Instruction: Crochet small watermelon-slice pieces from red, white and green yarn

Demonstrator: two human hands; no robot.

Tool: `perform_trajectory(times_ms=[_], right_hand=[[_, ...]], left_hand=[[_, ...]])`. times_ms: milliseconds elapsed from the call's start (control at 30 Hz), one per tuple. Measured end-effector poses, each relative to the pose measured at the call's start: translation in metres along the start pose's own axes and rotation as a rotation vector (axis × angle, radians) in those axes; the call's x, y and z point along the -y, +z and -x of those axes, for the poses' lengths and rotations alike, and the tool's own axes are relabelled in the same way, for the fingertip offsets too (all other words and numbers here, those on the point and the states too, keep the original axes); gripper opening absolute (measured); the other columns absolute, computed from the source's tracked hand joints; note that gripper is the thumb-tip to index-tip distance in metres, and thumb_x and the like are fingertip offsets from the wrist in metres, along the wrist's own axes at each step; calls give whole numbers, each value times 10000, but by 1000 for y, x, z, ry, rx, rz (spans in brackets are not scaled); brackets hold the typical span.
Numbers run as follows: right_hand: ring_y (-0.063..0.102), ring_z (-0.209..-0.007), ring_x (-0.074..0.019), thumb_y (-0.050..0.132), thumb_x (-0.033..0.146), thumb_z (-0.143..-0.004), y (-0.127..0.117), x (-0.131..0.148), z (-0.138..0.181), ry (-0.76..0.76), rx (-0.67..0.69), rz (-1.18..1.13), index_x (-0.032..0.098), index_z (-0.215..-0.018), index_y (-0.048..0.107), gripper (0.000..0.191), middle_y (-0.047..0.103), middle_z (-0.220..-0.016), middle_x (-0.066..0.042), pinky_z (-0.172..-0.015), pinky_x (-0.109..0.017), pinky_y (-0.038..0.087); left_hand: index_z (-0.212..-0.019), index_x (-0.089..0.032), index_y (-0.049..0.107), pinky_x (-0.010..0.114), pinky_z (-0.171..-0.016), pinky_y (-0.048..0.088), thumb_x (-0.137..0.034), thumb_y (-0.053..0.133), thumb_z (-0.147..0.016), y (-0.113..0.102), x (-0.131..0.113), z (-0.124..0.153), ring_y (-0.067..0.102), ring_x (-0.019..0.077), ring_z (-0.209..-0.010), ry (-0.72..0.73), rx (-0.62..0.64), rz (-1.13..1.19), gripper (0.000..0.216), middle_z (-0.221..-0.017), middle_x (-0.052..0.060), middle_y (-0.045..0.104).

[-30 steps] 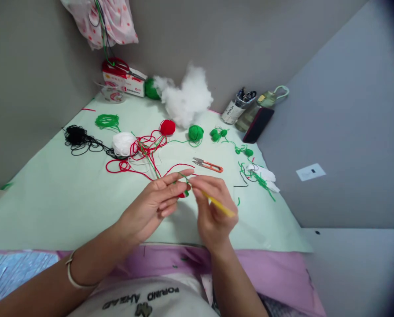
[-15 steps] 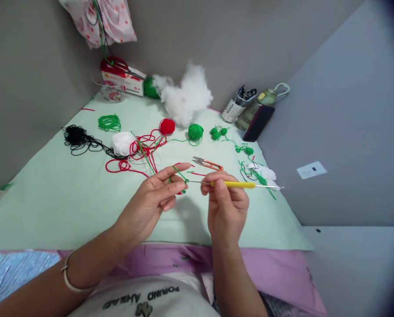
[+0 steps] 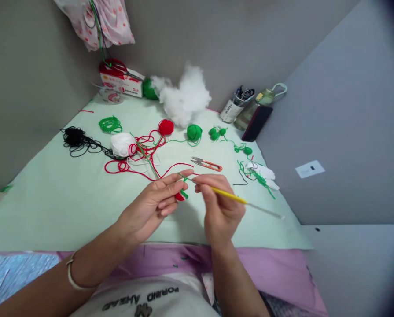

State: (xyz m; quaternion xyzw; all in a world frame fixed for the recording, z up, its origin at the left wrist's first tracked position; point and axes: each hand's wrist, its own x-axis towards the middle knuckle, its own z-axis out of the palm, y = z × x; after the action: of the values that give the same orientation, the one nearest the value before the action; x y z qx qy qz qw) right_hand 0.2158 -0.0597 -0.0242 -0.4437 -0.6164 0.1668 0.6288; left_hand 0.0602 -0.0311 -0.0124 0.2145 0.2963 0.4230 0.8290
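Note:
Between the fingers of my left hand (image 3: 157, 200) is a small red and green crochet piece (image 3: 181, 196), mostly covered by the fingers. Green yarn runs over the raised left index finger. A yellow-handled crochet hook (image 3: 229, 195) is gripped in my right hand (image 3: 222, 210), its thin tip at the green yarn by the left fingertips. The hook's other metal end points right and slightly down. Just beyond the hands lie orange thread snips (image 3: 207, 164) and loose red yarn (image 3: 180, 165).
Across the table (image 3: 68, 211) are black yarn (image 3: 74, 137), a white yarn ball (image 3: 122, 145), a red ball (image 3: 166, 127) and a green ball (image 3: 194, 132). White stuffing (image 3: 185, 97) sits behind. A pen cup (image 3: 232, 109), a bottle (image 3: 266, 96) and a phone (image 3: 257, 123) stand at the right back.
The hook has tilted, its right end swinging downward. My right hand has turned and shifted slightly left. More of the red and green piece shows below the left fingers.

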Motion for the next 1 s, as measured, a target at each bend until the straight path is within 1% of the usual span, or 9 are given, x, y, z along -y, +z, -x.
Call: perform_trajectory(times_ms=[167,233,300,367,433,567,700,867,1000], right_hand=[[615,-644,-141,664,278,-980,-4,1,-10,279,-78,-333,237,-894,791,159,735,-851,-34,-608,-317,534],[641,-681,-149,649,258,-988,0,0,-7,254,-28,-312,247,-918,796,163,733,-854,-33,-634,-323,549],[692,-807,-178,650,197,-982,6,-1,-1,109,19,-142,278,-1001,806,176,755,-919,-43,-713,-350,574],[709,-920,-206,671,139,-953,9,0,4,-86,18,66,310,-1077,805,250,770,-998,-56,-775,-378,585],[706,-907,-212,666,134,-949,8,0,5,-153,-30,131,314,-1085,801,263,774,-998,-58,-760,-384,586],[633,-699,-161,624,233,-995,-1,1,-5,155,-128,-227,257,-933,791,180,730,-833,-31,-639,-325,538],[629,-741,-147,669,272,-982,3,0,-8,290,14,-418,254,-923,799,144,731,-883,-23,-683,-309,521],[637,-802,-161,670,238,-986,7,7,-7,178,91,-163,277,-970,807,143,712,-824,-4,-748,-318,517],[681,-833,-167,687,269,-976,-12,-3,-31,124,450,-73,285,-1153,753,190,739,-965,-21,-776,-314,554]], left_hand=[[-1099,-196,835,116,-413,313,-190,859,-815,1,-3,3,324,6,-479,112,-40,-132,285,-796,-2,660],[-1207,-233,801,137,-448,353,-178,874,-790,4,1,5,418,41,-531,219,-79,-219,426,-752,-30,634],[-1300,-261,755,148,-481,381,-146,879,-769,7,6,7,463,58,-571,294,-106,-269,558,-748,-44,628],[-1315,-255,748,147,-464,357,-143,881,-762,8,9,7,411,42,-529,245,-79,-238,580,-737,-50,617],[-1232,-212,789,144,-416,285,-175,884,-769,6,7,6,298,14,-473,110,-30,-160,474,-726,-42,605],[-1103,-176,833,143,-388,236,-216,866,-810,3,-2,6,265,-2,-464,44,2,-106,298,-809,15,670],[-1085,-209,828,130,-446,352,-216,890,-789,5,0,6,472,51,-568,174,-5,-226,302,-752,-12,655],[-863,-176,793,120,-438,398,-290,867,-825,5,5,3,424,27,-500,251,-66,-250,141,-753,-26,668],[-814,-128,747,85,-392,379,-217,847,-840,2,-16,3,368,-3,-430,207,-77,-175,137,-704,-28,652]])
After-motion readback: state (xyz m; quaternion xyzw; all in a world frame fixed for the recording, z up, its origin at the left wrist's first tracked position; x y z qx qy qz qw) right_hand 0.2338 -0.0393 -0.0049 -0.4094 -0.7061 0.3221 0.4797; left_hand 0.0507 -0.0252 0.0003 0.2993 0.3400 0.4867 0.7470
